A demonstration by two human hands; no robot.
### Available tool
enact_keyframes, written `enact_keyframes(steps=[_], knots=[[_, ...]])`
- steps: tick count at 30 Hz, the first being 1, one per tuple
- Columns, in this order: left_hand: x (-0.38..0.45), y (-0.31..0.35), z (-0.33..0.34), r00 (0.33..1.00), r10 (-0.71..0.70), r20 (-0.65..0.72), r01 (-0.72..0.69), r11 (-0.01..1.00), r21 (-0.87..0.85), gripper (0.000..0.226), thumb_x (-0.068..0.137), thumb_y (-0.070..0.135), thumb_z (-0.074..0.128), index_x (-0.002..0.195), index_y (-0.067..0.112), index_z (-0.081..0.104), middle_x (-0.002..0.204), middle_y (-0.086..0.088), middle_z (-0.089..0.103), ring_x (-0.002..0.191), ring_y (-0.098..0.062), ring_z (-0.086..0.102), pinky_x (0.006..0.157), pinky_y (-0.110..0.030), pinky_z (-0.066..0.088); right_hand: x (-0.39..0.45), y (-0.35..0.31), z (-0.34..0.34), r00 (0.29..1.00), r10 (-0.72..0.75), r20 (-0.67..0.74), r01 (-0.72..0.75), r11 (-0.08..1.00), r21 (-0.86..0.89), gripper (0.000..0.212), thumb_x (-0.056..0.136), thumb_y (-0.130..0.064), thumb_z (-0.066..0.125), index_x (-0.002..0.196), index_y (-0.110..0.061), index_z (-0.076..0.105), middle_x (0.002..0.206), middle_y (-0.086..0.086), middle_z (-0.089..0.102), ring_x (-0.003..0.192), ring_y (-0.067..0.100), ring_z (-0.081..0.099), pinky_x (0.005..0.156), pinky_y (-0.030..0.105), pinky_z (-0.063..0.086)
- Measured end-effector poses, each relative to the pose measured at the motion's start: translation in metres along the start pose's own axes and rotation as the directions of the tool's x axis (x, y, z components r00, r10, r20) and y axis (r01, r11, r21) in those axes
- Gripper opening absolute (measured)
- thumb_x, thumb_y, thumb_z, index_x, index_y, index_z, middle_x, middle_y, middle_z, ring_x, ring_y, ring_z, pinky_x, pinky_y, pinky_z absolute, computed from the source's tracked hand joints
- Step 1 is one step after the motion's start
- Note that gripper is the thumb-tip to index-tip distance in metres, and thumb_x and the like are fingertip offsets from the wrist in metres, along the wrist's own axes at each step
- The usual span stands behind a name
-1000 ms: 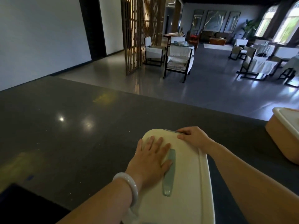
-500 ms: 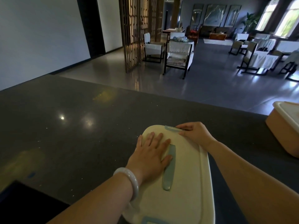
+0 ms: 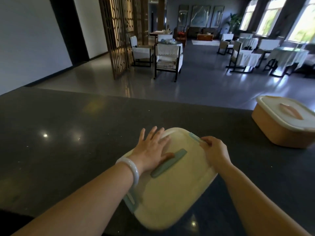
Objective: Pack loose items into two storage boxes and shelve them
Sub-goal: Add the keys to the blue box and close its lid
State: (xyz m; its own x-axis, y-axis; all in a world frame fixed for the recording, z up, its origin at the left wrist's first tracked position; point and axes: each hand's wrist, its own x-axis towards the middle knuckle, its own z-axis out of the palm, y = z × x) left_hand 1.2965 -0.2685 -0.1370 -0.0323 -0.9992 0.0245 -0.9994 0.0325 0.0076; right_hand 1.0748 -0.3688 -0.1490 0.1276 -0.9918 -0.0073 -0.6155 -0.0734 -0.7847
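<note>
My left hand [image 3: 152, 150] lies flat, fingers straight, on the lid [image 3: 172, 181] of the yellow box [image 3: 170, 193], its thumb against the green handle [image 3: 168, 163] on top. My right hand [image 3: 215, 151] is curled round the green clip [image 3: 196, 137] at the lid's far end, pinching it. The box sits close to the near edge of the tabletop [image 3: 68, 133], turned askew to that edge.

I judge the box to be rigid moulded plastic, smooth and a little slippery, so a flat palm on the lid will slide sooner than hold. With the lid shut I cannot see the load, so I would treat it as moderately heavy. The top handle is the natural grip for one hand; for a steadier carry I would take both short ends under the rim, once the clip [image 3: 131, 200] at the near end is also down.

An orange box [image 3: 279, 126] with a pale lid stands near the right edge, well apart from mine. The tabletop is dark polished stone, glossy with reflected lamps, so either box will skate if pushed. Beyond the far edge is a dim hall with chairs [image 3: 167, 60], a wooden screen [image 3: 119, 34] and bright windows [image 3: 272, 16].
</note>
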Motion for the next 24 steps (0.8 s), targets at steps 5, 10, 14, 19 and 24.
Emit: enact_keyframes(steps=[5, 10, 14, 19, 24], knots=[[-0.031, 0.021, 0.006, 0.972, -0.187, -0.139, 0.166, 0.974, -0.153, 0.067, 0.095, 0.059, 0.033, 0.151, 0.028, 0.015, 0.159, 0.001, -0.001, 0.147, -0.025, -0.006, 0.116, -0.057, -0.002, -0.038, 0.029, -0.023, 0.972, 0.168, -0.165, -0.173, 0.985, -0.018, 0.035, 0.096, -0.017, 0.035, 0.124, -0.028, 0.052, 0.114, 0.003, 0.056, 0.095, 0.022, 0.055, 0.078, 0.039, 0.046], [-0.083, 0.019, 0.028, 0.871, -0.49, 0.015, 0.451, 0.789, -0.417, 0.071, 0.094, 0.059, 0.031, 0.151, 0.03, 0.002, 0.157, -0.003, 0.004, 0.144, -0.026, 0.017, 0.114, -0.045, 0.024, -0.067, 0.067, -0.038, 0.976, 0.079, -0.202, -0.059, 0.993, 0.105, 0.021, 0.095, -0.019, 0.052, 0.113, -0.029, 0.058, 0.114, 0.003, 0.061, 0.094, 0.016, 0.056, 0.069, 0.029, 0.041], [-0.085, 0.025, 0.03, 0.817, -0.576, 0.029, 0.419, 0.559, -0.716, 0.065, 0.098, 0.041, 0.042, 0.152, 0.031, 0.007, 0.148, -0.002, 0.025, 0.119, -0.018, 0.048, 0.092, -0.031, 0.041, -0.069, 0.075, -0.037, 0.984, 0.059, -0.167, -0.03, 0.985, 0.169, 0.03, 0.094, -0.02, 0.056, 0.123, -0.031, 0.055, 0.119, -0.001, 0.057, 0.096, 0.013, 0.056, 0.066, 0.02, 0.04], [-0.053, 0.02, 0.028, 0.845, -0.535, 0.006, 0.339, 0.526, -0.78, 0.064, 0.1, 0.034, 0.043, 0.154, 0.026, 0.011, 0.156, 0.001, 0.022, 0.137, -0.018, 0.034, 0.107, -0.032, 0.031, -0.061, 0.082, -0.035, 0.981, 0.112, -0.16, -0.074, 0.971, 0.227, 0.044, 0.097, -0.027, 0.051, 0.14, -0.032, 0.042, 0.116, -0.007, 0.053, 0.087, 0.001, 0.052, 0.062, 0.017, 0.038], [-0.003, 0.019, 0.032, 0.851, -0.525, 0.023, 0.325, 0.491, -0.808, 0.066, 0.099, 0.034, 0.049, 0.154, 0.021, 0.016, 0.158, -0.002, 0.023, 0.143, -0.019, 0.027, 0.113, -0.033, 0.023, -0.033, 0.091, -0.048, 0.975, 0.118, -0.189, -0.067, 0.964, 0.258, 0.043, 0.096, -0.03, 0.053, 0.138, -0.031, 0.041, 0.115, -0.003, 0.054, 0.086, 0.003, 0.051, 0.06, 0.019, 0.038]])
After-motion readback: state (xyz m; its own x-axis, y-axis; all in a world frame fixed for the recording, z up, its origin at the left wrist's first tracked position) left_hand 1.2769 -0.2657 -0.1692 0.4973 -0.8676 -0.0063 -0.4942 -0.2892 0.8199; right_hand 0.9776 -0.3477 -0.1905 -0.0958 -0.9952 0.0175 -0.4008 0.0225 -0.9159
